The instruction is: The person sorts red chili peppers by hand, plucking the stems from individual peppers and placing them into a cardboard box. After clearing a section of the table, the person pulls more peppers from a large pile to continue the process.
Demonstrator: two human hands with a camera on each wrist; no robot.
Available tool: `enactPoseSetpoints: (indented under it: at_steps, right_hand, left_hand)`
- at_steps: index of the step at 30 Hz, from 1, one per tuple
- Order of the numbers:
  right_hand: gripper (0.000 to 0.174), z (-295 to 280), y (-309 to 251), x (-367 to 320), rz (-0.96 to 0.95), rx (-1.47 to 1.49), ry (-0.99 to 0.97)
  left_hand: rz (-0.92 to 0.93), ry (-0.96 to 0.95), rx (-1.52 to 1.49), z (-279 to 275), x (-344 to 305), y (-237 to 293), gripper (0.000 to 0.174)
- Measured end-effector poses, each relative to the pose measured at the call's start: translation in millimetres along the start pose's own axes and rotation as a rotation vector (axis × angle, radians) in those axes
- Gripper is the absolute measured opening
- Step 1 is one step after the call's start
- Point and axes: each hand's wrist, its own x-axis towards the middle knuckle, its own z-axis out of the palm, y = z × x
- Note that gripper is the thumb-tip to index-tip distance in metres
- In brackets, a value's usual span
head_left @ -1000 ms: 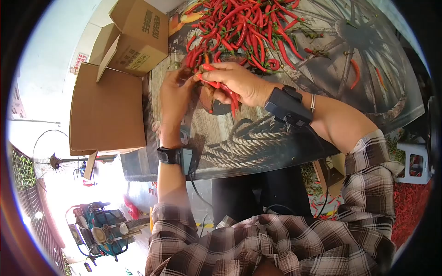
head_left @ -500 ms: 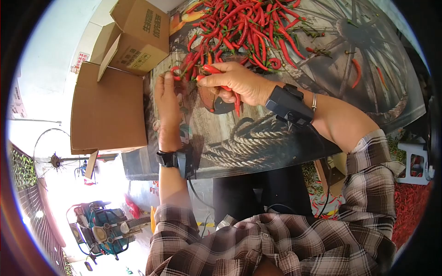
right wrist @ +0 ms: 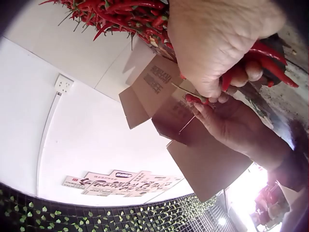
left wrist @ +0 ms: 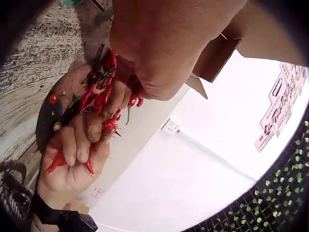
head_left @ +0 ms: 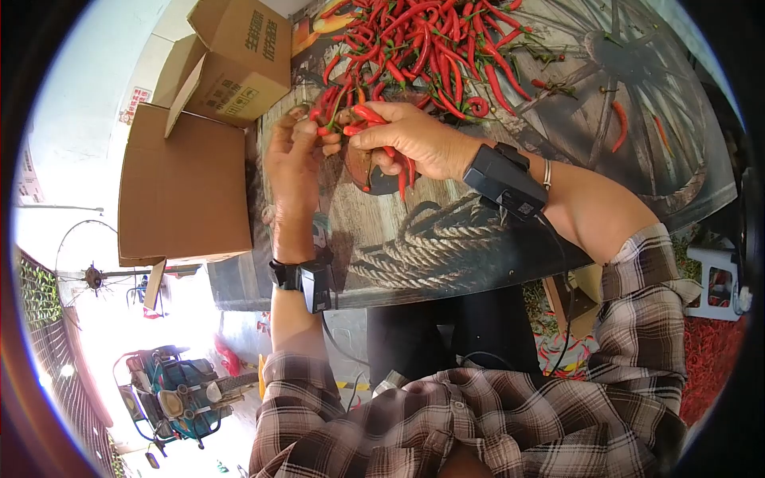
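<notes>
My left hand (head_left: 293, 163) pinches a red chili pepper (head_left: 323, 130) with a green stem between thumb and fingers, close beside the right fingertips. My right hand (head_left: 426, 142) grips several red chilies (head_left: 404, 171), their pointed ends hanging below the curled fingers. From the right wrist, the left thumb shows against a chili's red top (right wrist: 193, 98), just under the right thumb. In the left wrist view, chili tips (left wrist: 58, 162) poke out of the right palm. Behind both hands lies a large heap of red chilies (head_left: 422, 48) with green stems.
An open cardboard box (head_left: 187, 187) stands along the table's left side. Loose chilies (head_left: 619, 127) and stem scraps (head_left: 558, 89) lie to the right on the patterned tabletop (head_left: 526, 263). A grey plastic stool (head_left: 715, 279) stands beyond the table's right edge.
My left hand first met the right at the chilies, then drew off to the left, and is now back close to it, pinching a stemmed chili. The right hand keeps its bunch, barely moved.
</notes>
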Motion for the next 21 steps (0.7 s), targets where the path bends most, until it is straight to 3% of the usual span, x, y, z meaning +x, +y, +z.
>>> enactPoseSetpoints:
  at_steps: [4, 6, 10, 12, 19, 21]
  right_hand:
    - [0.030, 5.0, -4.4, -3.3, -0.007, -0.038, 0.024]
    - [0.028, 5.9, -7.3, -5.5, 0.008, -0.076, -0.009]
    - [0.026, 4.5, -8.4, -6.0, 0.032, -0.066, -0.059]
    - [0.026, 3.4, -8.6, -6.0, 0.079, -0.128, -0.100]
    - [0.026, 8.3, -6.5, -6.6, 0.073, -0.336, -0.075]
    - [0.030, 5.8, -2.7, -4.2, 0.089, -0.371, -0.087]
  left_hand:
    - [-0.013, 0.019, -0.009, 4.1, -2.1, -1.2, 0.024]
    - [-0.018, -0.098, -0.085, -0.1, -0.3, -2.9, 0.025]
    - [-0.010, -0.118, -0.110, 4.0, -4.3, -3.9, 0.024]
    - [-0.072, -0.070, -0.103, 7.3, -4.9, -5.1, 0.025]
    - [-0.011, -0.058, 0.023, 7.0, -3.6, -7.0, 0.023]
    - [0.112, 0.112, 0.123, 4.6, 0.0, -7.7, 0.021]
